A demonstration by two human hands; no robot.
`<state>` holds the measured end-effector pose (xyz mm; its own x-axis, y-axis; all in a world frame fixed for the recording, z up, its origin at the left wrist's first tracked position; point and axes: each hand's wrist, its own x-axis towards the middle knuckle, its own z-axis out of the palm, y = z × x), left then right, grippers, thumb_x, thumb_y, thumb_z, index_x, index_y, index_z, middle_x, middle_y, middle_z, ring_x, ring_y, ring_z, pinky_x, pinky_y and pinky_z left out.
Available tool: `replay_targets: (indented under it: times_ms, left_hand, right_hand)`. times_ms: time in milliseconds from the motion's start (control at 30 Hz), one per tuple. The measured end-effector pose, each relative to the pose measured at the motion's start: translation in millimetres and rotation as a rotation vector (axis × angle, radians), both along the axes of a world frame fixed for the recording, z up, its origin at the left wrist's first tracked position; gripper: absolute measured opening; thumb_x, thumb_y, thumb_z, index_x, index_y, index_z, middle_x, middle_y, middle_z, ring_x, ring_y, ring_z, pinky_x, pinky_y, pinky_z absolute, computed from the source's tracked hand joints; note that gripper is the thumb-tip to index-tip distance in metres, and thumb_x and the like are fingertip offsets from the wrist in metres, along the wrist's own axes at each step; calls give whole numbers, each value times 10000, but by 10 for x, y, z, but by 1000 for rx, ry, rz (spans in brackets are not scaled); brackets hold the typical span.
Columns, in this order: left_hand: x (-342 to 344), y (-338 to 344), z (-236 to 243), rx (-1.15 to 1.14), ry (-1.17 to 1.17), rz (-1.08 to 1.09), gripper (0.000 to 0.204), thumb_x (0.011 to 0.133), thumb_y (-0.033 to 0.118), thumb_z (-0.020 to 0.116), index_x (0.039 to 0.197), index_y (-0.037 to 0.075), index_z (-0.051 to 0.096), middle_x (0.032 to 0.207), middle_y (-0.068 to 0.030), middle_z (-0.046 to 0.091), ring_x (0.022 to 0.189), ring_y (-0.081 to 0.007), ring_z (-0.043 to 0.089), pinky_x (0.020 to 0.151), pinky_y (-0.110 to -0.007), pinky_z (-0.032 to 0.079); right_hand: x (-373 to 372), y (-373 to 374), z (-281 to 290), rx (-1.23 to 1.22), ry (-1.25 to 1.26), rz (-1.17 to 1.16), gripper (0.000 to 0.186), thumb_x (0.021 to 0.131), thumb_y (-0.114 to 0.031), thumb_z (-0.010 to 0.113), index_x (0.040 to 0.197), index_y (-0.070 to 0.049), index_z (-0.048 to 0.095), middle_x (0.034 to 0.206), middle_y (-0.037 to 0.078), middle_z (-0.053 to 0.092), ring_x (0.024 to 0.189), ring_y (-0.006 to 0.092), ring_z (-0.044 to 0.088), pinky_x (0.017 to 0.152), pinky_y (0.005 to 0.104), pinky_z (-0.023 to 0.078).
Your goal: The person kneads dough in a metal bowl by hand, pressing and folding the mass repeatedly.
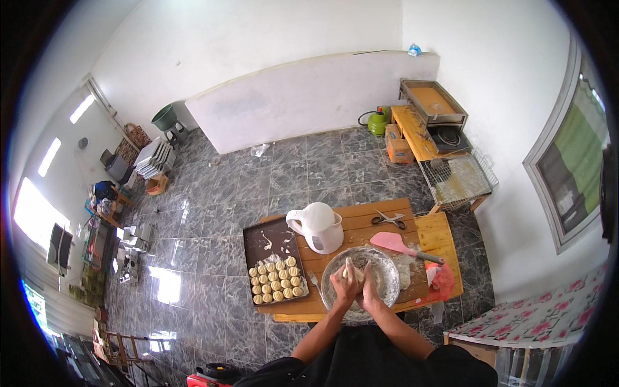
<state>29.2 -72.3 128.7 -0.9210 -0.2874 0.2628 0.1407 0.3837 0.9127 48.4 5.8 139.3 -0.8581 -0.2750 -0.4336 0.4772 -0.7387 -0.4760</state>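
Note:
My left hand (342, 286) and my right hand (368, 290) are pressed together over a metal bowl (386, 273) dusted with white flour, cupped around a pale lump of dough (353, 273), which they partly hide. Left of the bowl, a fork (314, 281) lies beside a dark tray (267, 236) holding rows of round, striped dough pieces (275, 279). A white electric kettle (320, 226) stands behind. To the right lie a pink spatula (394, 241), scissors (388, 219) and a red plastic bag (440, 280).
The wooden table (437, 237) carries these items. A shelf (408, 117) with trays, a wire rack (456, 178) and a green gas cylinder (377, 124) stand back right. A flowered covered surface (529, 313) is near right. Stacked white items (155, 158) stand back left.

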Motion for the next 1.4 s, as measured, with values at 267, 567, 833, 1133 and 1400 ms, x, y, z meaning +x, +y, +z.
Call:
replay_targets:
  times_ms: [267, 567, 833, 1133, 1400]
  left_hand:
    - [-105, 91, -5, -130, -549, -240, 578, 989, 473, 360, 920, -25, 645, 824, -296, 632, 861, -458, 622, 751, -507, 470]
    - [278, 354, -207, -182, -226, -282, 460, 990, 402, 384, 1201, 9, 495, 1096, -243, 566, 1059, -418, 507, 961, -515, 348]
    - [226, 419, -134, -126, -115, -41, 570, 1006, 364, 363, 1459, 33, 264, 1385, -244, 386, 1306, -374, 324, 1135, -450, 164]
    - [-78, 15, -354, 227, -263, 28, 452, 988, 303, 458, 839, -67, 671, 675, -114, 670, 591, -202, 557, 572, -391, 442]
    - [-59, 188, -287, 237, -284, -122, 448, 993, 358, 398, 940, -30, 614, 895, -166, 633, 867, -209, 598, 755, -390, 461]
  right_hand:
    - [-220, 60, -744, 579, 5, -230, 563, 967, -501, 469, 1038, 15, 682, 939, 96, 665, 846, 150, 597, 771, 322, 474]
    - [-187, 82, 2, 626, -36, -441, 509, 956, -452, 541, 617, -72, 546, 566, -2, 534, 526, 115, 501, 493, 325, 409]
    - [-382, 135, -463, 739, -13, -475, 501, 986, -431, 476, 695, -31, 557, 585, 39, 552, 515, 179, 539, 521, 349, 455]
    - [-188, -39, -526, 1409, 448, -152, 606, 1016, -468, 309, 1433, -33, 377, 1481, 217, 344, 1398, 286, 295, 1135, 394, 204]
    - [-326, 106, -543, 568, 116, -152, 744, 955, -570, 429, 1440, -11, 358, 1484, 146, 369, 1354, 250, 367, 1120, 332, 258]
